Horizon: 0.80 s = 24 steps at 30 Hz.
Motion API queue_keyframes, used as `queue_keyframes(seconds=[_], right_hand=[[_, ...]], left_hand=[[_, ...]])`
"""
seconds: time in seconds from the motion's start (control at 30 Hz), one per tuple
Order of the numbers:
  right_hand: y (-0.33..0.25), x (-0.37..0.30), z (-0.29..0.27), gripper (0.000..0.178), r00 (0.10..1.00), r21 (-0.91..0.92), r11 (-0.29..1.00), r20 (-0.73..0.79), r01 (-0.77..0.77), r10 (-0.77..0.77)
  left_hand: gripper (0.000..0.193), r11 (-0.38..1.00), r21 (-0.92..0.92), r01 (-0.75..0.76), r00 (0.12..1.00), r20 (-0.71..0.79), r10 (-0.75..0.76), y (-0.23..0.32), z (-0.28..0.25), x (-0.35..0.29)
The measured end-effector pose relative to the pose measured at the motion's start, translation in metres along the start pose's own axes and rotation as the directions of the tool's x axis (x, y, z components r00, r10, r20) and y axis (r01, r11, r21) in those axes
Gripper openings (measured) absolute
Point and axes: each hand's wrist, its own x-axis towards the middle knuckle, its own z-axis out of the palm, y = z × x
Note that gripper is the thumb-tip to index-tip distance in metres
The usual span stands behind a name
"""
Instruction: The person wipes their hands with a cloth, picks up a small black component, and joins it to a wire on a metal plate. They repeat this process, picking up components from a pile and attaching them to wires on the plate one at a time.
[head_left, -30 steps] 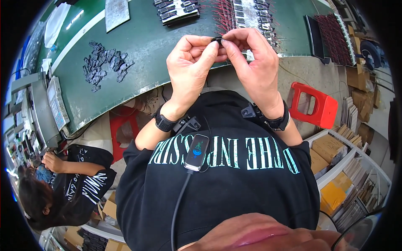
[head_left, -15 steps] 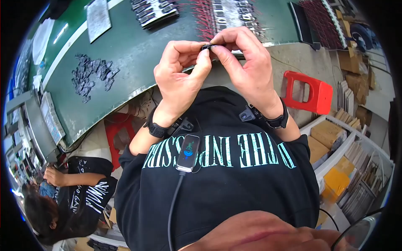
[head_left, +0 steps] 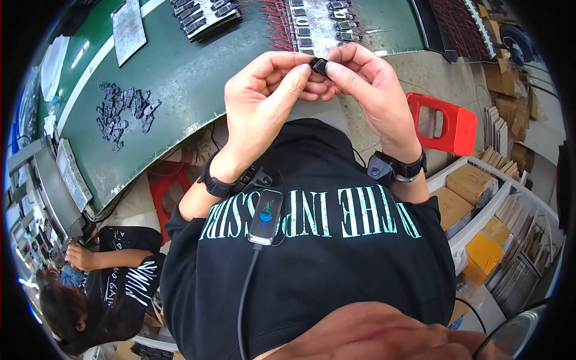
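Above the near edge of the green worktable (head_left: 180,90), both of the person's hands meet around a small black part (head_left: 318,65). The left hand (head_left: 264,102) curls its fingers inward, with the thumb (head_left: 288,84) stretched up so its tip presses against the left side of the part. The right hand (head_left: 366,90) closes on the part from the other side, its thumb tip touching the part and its forefinger arched over the top. The remaining fingers of both hands are folded close together beneath, not spread. The part sits pinched between the two hands, held in the air over the table's edge and apart from everything lying on it; its exact shape is too small to tell.

On the table beyond the hands lies a tray of small components with red wires (head_left: 312,24), and another row of dark components (head_left: 204,15) lies to the left of it. A loose heap of small dark pieces (head_left: 123,111) lies well to the left. A red plastic stool (head_left: 441,123) stands on the floor to the right, near shelves of cardboard boxes (head_left: 474,192). Another person in a black shirt (head_left: 114,282) sits at lower left.
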Motion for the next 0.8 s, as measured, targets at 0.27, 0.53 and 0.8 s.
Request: queue_keyframes(seconds=[0.27,0.53,0.8], right_hand=[[-0.009,-0.019,-0.009,0.018,0.985,-0.488,0.866,-0.064,0.107,-0.158],[-0.01,-0.01,-0.038,0.013,0.962,-0.715,0.698,-0.214,-0.035,-0.171],[0.0,-0.003,-0.04,0.012,0.856,-0.901,0.362,0.02,0.239,-0.517]], left_hand=[[0.02,0.985,0.155,-0.079,0.996,-0.016,0.083,0.0,0.009,-0.002],[0.021,0.988,0.151,-0.042,0.999,-0.017,0.045,-0.006,-0.006,0.004],[0.021,0.981,0.187,-0.054,0.996,-0.064,0.067,-0.007,-0.019,0.002]])
